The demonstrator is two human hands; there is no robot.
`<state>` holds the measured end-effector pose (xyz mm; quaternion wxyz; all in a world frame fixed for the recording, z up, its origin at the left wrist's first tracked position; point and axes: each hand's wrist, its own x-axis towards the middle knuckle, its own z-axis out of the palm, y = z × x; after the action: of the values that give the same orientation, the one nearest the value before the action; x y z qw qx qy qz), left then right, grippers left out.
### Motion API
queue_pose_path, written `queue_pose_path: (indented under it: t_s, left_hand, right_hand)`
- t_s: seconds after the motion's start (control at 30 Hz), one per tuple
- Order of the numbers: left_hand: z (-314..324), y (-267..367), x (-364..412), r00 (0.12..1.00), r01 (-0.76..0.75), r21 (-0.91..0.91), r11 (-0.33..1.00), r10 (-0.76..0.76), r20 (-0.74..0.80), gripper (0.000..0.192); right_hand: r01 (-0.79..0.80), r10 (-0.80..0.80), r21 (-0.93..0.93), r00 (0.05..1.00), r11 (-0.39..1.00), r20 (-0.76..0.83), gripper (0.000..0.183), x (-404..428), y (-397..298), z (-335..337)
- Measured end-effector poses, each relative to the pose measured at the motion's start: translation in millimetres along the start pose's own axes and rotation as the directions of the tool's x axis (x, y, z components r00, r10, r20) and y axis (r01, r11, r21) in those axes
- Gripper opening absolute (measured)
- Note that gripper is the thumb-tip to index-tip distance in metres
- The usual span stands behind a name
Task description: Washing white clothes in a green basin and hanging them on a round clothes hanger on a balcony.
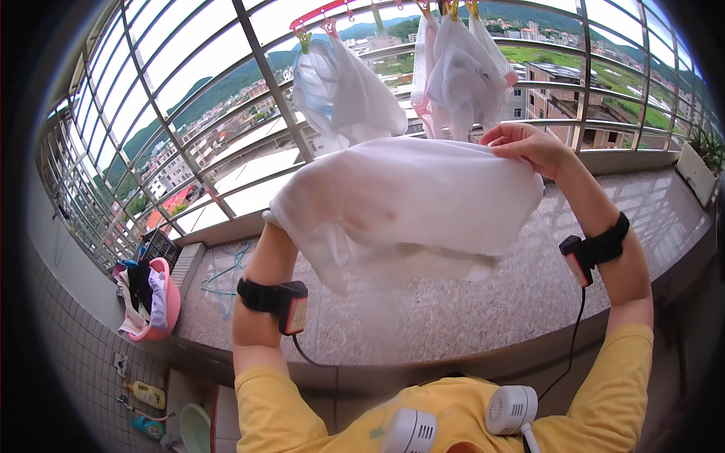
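A thin white cloth (pixel 436 175), perhaps a garment, is spread in the air before me, above the speckled stone ledge (pixel 453 317). My right hand (pixel 524 148) pinches its upper right edge between thumb and fingers. Behind or inside the cloth's left part is my left hand (pixel 368 218), whose fingers show only dimly through the fabric. Whether those fingers grip the cloth cannot be made out. The lower edge of the cloth hangs loose and blurred.
Beyond the cloth, white laundry (pixel 461 68) hangs clipped from a red hanger (pixel 323 14) by metal window bars (pixel 272 85). Left on the ledge lie blue wire hangers (pixel 226 277) and a pink basin (pixel 170 306) of clothes. A planter (pixel 696 172) stands far right.
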<state>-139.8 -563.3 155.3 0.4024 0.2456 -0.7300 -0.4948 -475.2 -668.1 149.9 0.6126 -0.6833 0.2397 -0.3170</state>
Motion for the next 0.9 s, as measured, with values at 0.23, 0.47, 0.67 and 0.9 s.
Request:
queue_pose_path:
  t_s: [0.23,0.47,0.67,0.9]
  left_hand:
    - [8,-3,1,0.997,-0.008,-0.039,0.999,0.005,-0.077,0.039]
    - [22,-5,22,0.989,0.114,-0.044,0.992,-0.109,0.103,0.038]
    - [52,0,30,0.985,0.105,-0.346,0.932,-0.146,-0.095,0.029]
    - [43,-13,27,0.984,0.165,-0.486,0.858,-0.175,0.026,0.034]
  right_hand:
    - [0.221,-0.312,-0.420,0.937,0.880,-0.159,0.028,18,14,17]
    - [-0.065,0.065,-0.225,0.998,0.972,-0.005,0.052,22,1,95]
    - [-0.027,0.017,0.118,0.996,0.993,0.087,0.032,33,17,95]
    - [-0.033,0.013,-0.135,0.990,0.990,-0.144,0.020,45,20,83]
